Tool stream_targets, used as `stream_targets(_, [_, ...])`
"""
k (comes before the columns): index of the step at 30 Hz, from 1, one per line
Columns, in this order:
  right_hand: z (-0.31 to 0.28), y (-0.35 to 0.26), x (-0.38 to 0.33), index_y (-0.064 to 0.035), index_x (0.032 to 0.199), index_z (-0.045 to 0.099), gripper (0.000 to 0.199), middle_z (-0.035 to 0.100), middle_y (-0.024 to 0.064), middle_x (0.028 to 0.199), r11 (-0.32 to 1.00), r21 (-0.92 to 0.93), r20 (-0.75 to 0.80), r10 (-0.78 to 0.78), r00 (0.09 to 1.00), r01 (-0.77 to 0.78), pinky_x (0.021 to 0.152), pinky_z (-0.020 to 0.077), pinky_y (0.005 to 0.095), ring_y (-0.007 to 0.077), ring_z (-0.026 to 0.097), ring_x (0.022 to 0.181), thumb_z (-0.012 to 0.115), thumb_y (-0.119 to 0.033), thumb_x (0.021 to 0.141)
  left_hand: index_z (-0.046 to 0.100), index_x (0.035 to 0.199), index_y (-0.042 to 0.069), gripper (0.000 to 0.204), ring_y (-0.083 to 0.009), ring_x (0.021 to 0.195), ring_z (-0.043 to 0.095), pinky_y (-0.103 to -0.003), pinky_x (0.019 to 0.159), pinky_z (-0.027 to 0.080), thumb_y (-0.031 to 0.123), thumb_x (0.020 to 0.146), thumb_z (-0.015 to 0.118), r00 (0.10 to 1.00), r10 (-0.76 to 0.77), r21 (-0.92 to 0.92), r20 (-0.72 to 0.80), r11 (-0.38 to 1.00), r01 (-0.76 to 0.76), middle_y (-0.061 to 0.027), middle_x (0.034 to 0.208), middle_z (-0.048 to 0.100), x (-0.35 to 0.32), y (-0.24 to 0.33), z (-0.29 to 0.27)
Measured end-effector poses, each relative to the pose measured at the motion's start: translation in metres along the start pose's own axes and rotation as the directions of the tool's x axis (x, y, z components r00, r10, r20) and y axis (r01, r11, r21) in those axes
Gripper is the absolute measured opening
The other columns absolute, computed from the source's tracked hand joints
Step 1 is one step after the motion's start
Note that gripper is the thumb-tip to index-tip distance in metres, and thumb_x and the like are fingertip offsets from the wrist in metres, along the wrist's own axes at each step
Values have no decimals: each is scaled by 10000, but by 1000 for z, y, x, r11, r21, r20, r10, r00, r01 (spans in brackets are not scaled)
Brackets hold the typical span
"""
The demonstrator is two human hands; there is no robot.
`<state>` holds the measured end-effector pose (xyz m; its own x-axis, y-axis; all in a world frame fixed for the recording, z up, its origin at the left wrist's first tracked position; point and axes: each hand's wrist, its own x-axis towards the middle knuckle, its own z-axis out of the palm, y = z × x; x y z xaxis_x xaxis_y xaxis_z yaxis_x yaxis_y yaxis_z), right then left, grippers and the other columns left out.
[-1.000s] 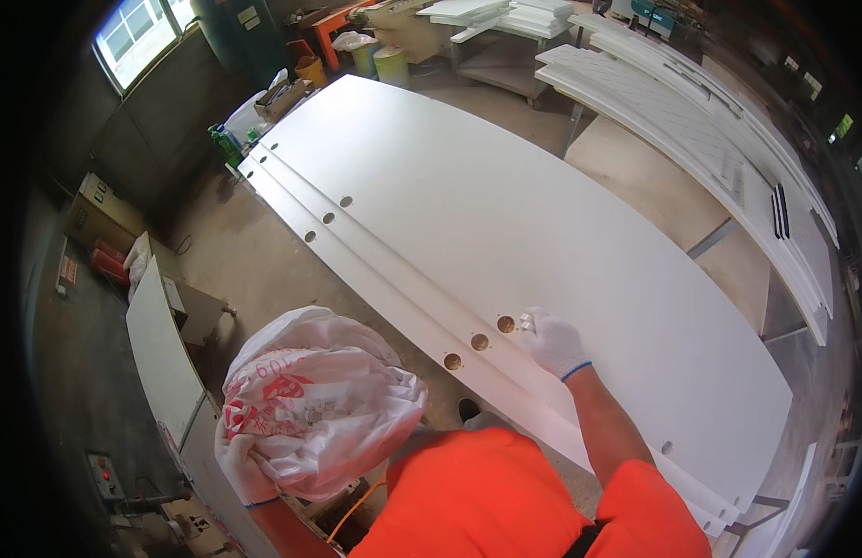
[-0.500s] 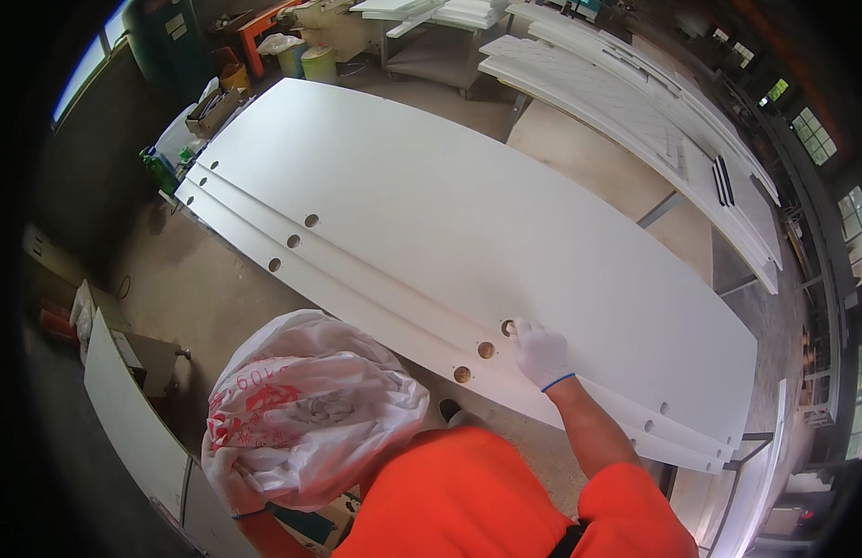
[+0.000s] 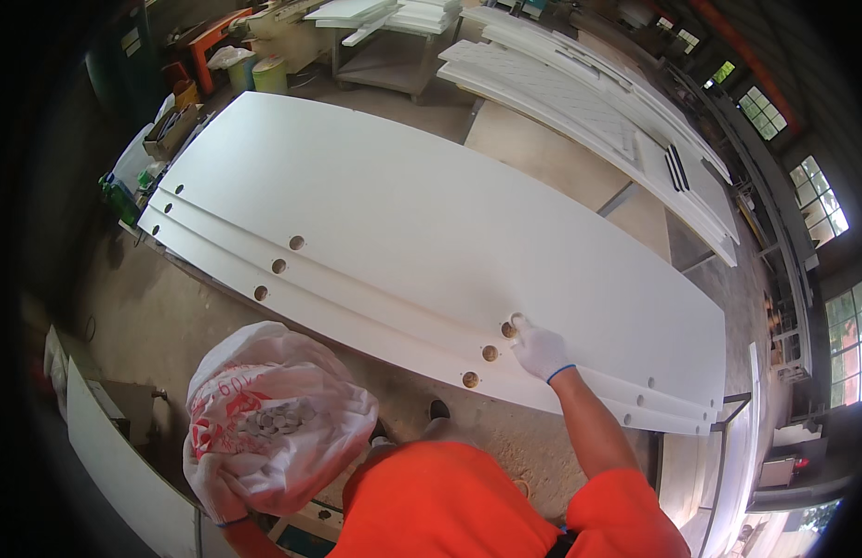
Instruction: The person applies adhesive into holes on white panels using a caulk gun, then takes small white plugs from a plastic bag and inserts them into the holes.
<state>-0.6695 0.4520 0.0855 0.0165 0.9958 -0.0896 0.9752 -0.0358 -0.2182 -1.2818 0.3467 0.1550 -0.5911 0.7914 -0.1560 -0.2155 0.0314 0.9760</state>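
Observation:
My left hand [image 3: 213, 485], in a white glove, grips the side of a white plastic bag [image 3: 333, 428] with red print. The bag gapes upward, and a heap of small pale round pieces [image 3: 275, 418] shows inside. White boards [image 3: 403, 205] lie stacked with their near edges stepped, each edge bearing round holes. My right hand [image 3: 543, 353], also gloved, is at a hole [image 3: 508, 329] in the top board. Its fingertips are drawn together at the rim; what they pinch is too small to make out. Nearer holes [image 3: 490, 353] in the lower boards stand uncovered.
More white panels [image 3: 580, 116] rest on a rack beyond the boards. A trolley [image 3: 384, 70] carries white pieces at the back. Buckets [image 3: 270, 74], a cardboard box [image 3: 171, 130] and green bottles [image 3: 119, 197] stand far left. A curved board [image 3: 115, 446] stands at lower left.
The view has shifted, so the boards sit further left in it. The bag's mouth has opened wider, showing more of the round pieces. My right hand stays at the same hole.

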Motion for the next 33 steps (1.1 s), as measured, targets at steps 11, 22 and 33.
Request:
stream_targets(11, [16, -10, -9, -128, 1404, 631, 470, 769, 210, 1055, 999, 24, 83, 34, 996, -36, 832, 572, 564, 425, 741, 974, 617, -312, 972, 638, 1313, -75, 584, -98, 727, 630, -172, 646, 480, 0, 754, 485, 982, -157, 101, 103, 984, 146, -76, 1051, 701, -4, 19, 0])
stream_targets(22, [-2, 0, 24, -97, 1231, 719, 358, 770, 216, 1024, 985, 137, 80, 94, 992, -105, 850, 569, 532, 427, 732, 994, 601, -350, 1007, 640, 1279, -74, 573, -114, 811, 630, -189, 711, 487, -11, 733, 476, 993, -109, 32, 35, 994, 108, -84, 1095, 684, -4, 2, 0])
stream_targets(33, [14, -20, 1, -137, 1304, 618, 329, 777, 165, 1044, 988, -153, 24, -25, 999, 28, 748, 590, 522, 360, 768, 915, 592, -239, 993, 629, 1307, -64, 571, -54, 498, 495, -181, 415, 355, -10, 763, 464, 993, -116, 46, 5, 992, 116, -81, 998, 701, -15, 13, 18])
